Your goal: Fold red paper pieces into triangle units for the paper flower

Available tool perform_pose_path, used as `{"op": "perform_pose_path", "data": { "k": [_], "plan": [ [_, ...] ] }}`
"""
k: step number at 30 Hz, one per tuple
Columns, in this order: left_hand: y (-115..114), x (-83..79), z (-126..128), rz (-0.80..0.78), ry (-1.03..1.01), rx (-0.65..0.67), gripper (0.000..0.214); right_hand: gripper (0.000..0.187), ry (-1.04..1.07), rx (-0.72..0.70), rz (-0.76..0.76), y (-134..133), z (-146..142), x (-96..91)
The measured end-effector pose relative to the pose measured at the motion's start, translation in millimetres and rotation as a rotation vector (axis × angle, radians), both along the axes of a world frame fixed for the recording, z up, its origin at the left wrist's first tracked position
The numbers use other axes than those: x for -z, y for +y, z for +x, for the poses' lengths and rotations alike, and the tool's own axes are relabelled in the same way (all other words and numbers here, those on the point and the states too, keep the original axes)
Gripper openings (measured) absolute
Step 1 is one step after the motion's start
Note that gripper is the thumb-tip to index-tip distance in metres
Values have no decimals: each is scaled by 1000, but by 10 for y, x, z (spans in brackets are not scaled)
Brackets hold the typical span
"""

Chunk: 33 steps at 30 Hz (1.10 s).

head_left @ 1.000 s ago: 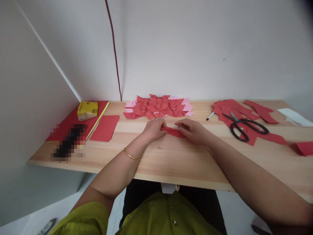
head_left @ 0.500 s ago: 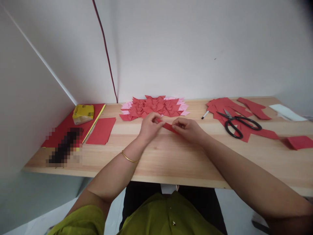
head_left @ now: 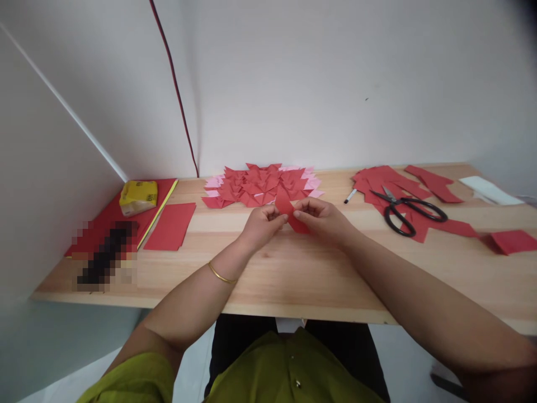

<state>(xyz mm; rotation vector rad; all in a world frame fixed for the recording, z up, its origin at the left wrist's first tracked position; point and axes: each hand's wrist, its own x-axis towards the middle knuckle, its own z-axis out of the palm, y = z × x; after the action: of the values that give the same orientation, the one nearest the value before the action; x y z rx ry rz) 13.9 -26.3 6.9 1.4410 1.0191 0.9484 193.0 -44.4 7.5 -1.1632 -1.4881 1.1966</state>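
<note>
Between my two hands a folded piece of red paper point(head_left: 285, 202) is held up over the wooden table. Its upper end rises to a slanted tip, and a lower part shows under the fingers. My left hand point(head_left: 265, 224) pinches its left side between thumb and fingers. On the other side my right hand point(head_left: 321, 220) grips it the same way, thumbs close together. Just behind the hands lies a heap of folded red and pink paper pieces point(head_left: 260, 184).
Scissors point(head_left: 403, 210) with black handles lie at the right on red paper scraps point(head_left: 386, 182), beside a pen point(head_left: 349, 196). Red paper sheets point(head_left: 170, 226) and a yellow package point(head_left: 139, 197) are at the left. A folded red sheet point(head_left: 514, 242) sits far right.
The held red paper has turned from a flat narrow strip to a more upright angle, its tip now showing above my fingers. My left thumb has moved rightward along it.
</note>
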Motion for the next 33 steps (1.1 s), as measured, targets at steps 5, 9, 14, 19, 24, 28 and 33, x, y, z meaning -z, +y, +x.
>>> {"op": "perform_pose_path", "data": {
  "k": [5,9,14,19,24,28,33],
  "plan": [
    [-15,-43,-9,63,74,53,23,28,-71,-16,34,0,10,-17],
    [1,10,1,-17,-7,84,21,26,-97,-56,63,-4,1,-30],
    [20,39,11,-212,-254,60,21,26,-52,-63,172,18,48,-46],
    [11,13,11,-318,-416,56,20,31,-158,-121,434,59,111,-35],
    [-17,-12,15,-370,-425,73,21,23,-192,-208,532,79,108,-11],
    [-36,-44,22,-367,-439,74,22,22,-145,-189,567,101,109,1],
    [-49,-38,43,-344,-444,16,21,21,-180,-149,580,85,102,-27]
  ]
}}
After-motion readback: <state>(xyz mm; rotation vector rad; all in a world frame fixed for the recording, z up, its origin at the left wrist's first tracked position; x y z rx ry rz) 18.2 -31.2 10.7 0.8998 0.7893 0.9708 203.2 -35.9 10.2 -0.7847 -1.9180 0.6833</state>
